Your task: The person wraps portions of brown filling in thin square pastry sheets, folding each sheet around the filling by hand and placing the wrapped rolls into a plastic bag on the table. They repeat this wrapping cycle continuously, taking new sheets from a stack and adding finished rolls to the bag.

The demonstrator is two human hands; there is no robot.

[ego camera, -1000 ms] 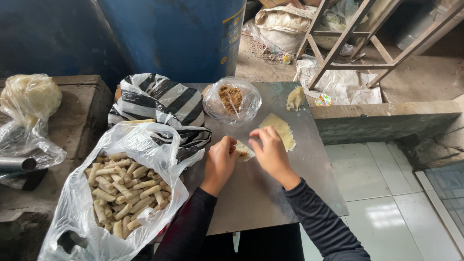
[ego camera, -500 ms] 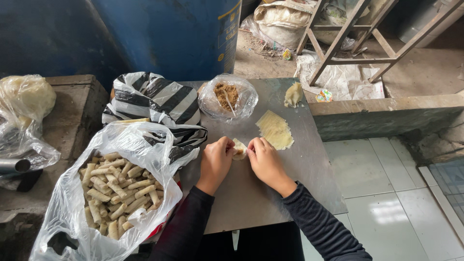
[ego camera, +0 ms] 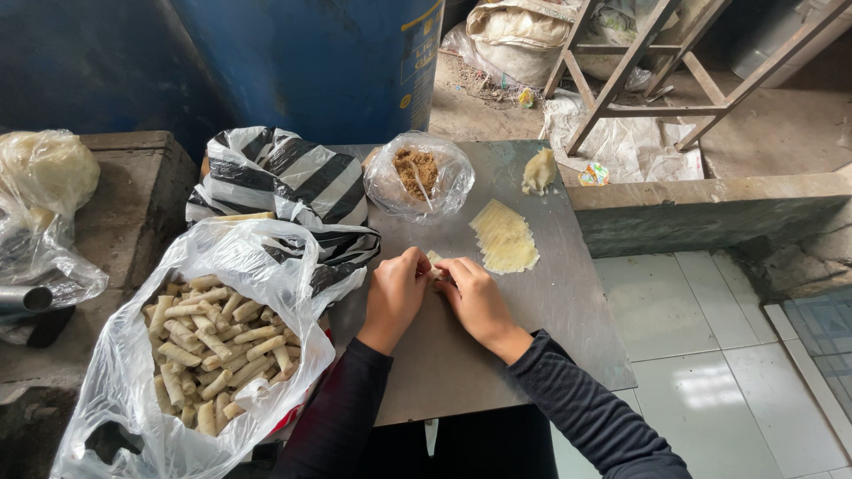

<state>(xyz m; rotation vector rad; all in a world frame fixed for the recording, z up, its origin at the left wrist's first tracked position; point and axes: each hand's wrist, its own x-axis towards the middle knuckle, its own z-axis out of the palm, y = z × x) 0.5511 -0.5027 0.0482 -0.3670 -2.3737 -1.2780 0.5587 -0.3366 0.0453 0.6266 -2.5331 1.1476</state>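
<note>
**Small wrapper roll pinched between both hands at mid-board**

Head view: I see the left hand (ego camera: 395, 297) and the right hand (ego camera: 473, 297) brought together on the grey board (ego camera: 532, 355), fingertips closed on a small pale roll (ego camera: 435, 260) of which only a sliver shows between them. It lies on the board just below the stack of thin wrappers (ego camera: 504, 236).

I judge the roll light, soft and easily torn; the thin skin would split under a hard squeeze, so hold belongs at both ends with flat fingertips, pressure gentle.

A clear bag of brown filling (ego camera: 417, 173) sits at the board's far edge, a dough lump (ego camera: 539, 170) to its right. A clear bag of finished rolls (ego camera: 213, 355) rests near the left hand.
</note>
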